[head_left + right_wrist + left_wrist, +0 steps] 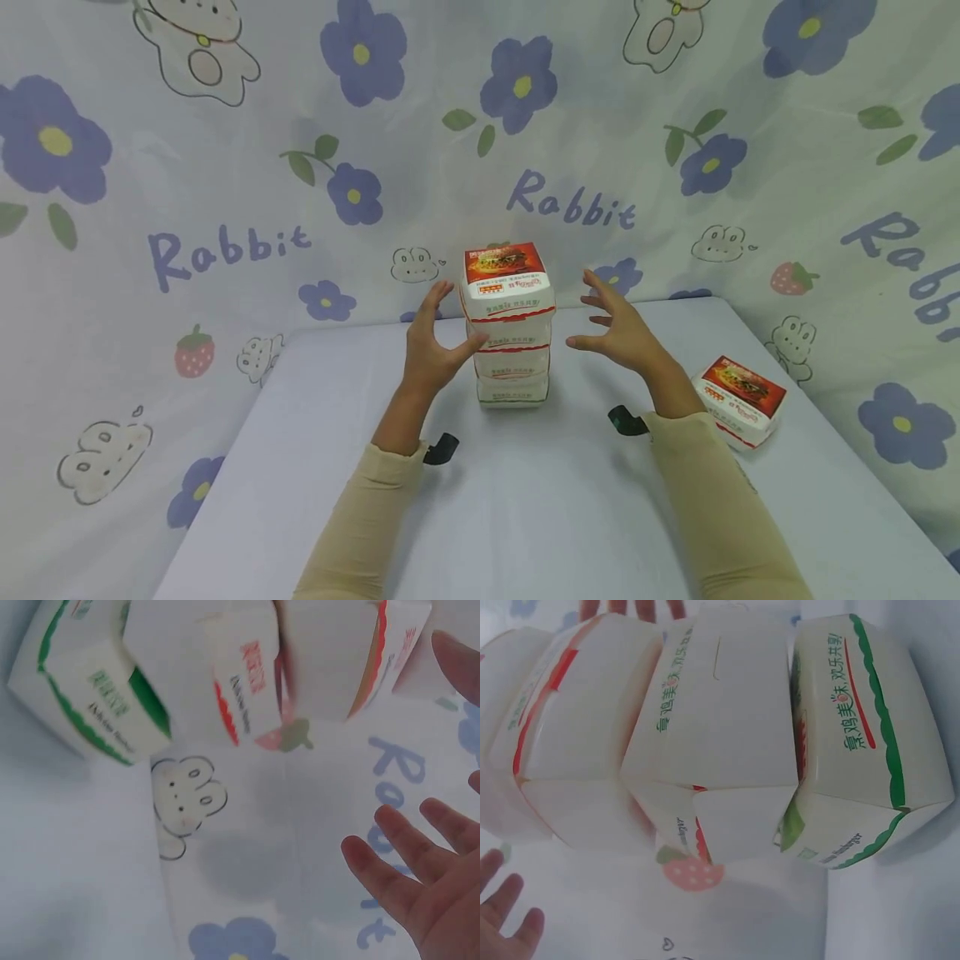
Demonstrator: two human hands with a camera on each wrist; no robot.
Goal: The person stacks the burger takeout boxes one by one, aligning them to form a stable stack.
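Four burger boxes (513, 333) stand stacked, far-centre on the bench (517, 500). Left hand (435, 350) and right hand (622, 333) flank them, each grip spread; I cannot tell whether the left one touches. A fifth burger box (744, 398) sits right, partly masked by the right sleeve (720, 500). Rabbit-print cloth (247, 158) hangs behind.

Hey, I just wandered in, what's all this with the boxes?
A person in beige fabric sleeves has their left hand and right hand open on either side of a stack of four white cardboard burger boxes. The right hand is clear of it; whether the left touches is hard to tell. The stack stands on a white table. A fifth white cardboard box with a red printed top sits apart, beside the right sleeve.
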